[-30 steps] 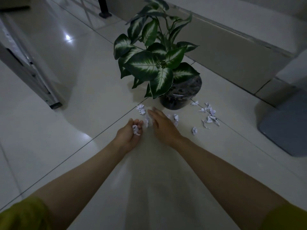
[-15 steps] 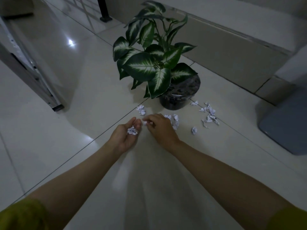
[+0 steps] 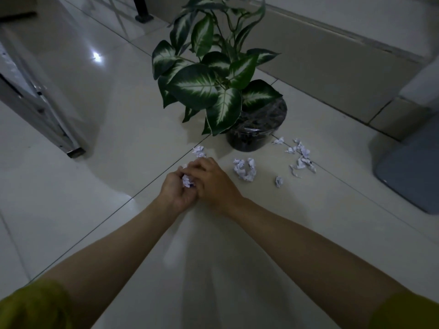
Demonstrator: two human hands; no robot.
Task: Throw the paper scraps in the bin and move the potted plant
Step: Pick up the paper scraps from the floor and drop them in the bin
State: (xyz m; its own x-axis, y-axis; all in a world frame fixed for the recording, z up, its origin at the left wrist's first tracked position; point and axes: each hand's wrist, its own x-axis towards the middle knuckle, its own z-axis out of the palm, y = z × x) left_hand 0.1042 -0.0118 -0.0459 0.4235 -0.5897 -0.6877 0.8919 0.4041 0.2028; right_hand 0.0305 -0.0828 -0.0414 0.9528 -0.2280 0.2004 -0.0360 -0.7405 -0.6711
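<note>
Since the earlier frame the right hand has closed in against the left hand, at frame centre. The left grip is cupped around paper scraps; whether the right grip pinches anything cannot be told. Loose scraps lie on the floor just below the potted plant.

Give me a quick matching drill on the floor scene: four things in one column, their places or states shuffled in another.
1. left hand
2. right hand
3. potted plant
4. lone scrap

A. upright on the floor tiles
B. cupped, paper scraps inside
C. lying apart, right of the hands
D. fingers pressed over the other palm

Pairs: 1-B, 2-D, 3-A, 4-C
</note>
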